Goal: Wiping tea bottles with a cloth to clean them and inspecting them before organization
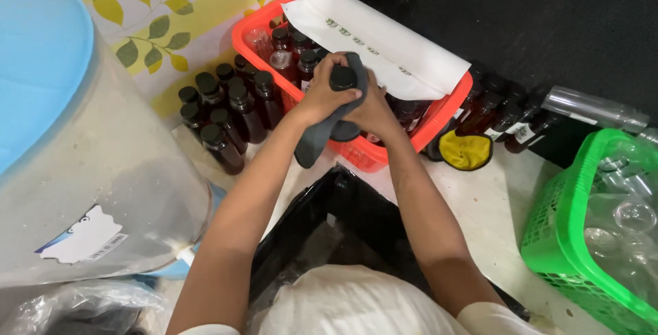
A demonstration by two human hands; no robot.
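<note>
Two hands meeting at 12 o'clock from the body, over the near rim of the red basket (356,153). Left hand (322,98) closed over the top of a dark bottle with black cap (342,78), a grey cloth (322,133) wrapped between palm and bottle, its loose tail hanging toward 7 o'clock. Right hand (375,110) clamped lower on the same bottle, from the 4 o'clock side; bottle body mostly hidden by fingers and cloth. Long axis of bottle near upright, cap toward the lens. Hands touching, neither free. Left nearer the cap, right nearer the base.

Bottle held just above the basket's near edge, not among the others. Capped dark bottles in basket (291,50) standing upright at 11 o'clock of the hands. White paper roll (391,43) lying across the basket's far rim, axis running 10 to 4 o'clock. Cluster of dark bottles on floor (219,112) at 9 o'clock, outside the basket, upright. More bottles at 3 o'clock (500,112), leaning against the dark wall. Yellow rag (466,151) at 4 o'clock, just beside the basket corner. Green basket (548,239) with clear empty bottles, well apart at 4 o'clock. Large clear water drum with blue lid (82,191) at 8 o'clock. Black plastic bag (322,205) directly under the forearms.
</note>
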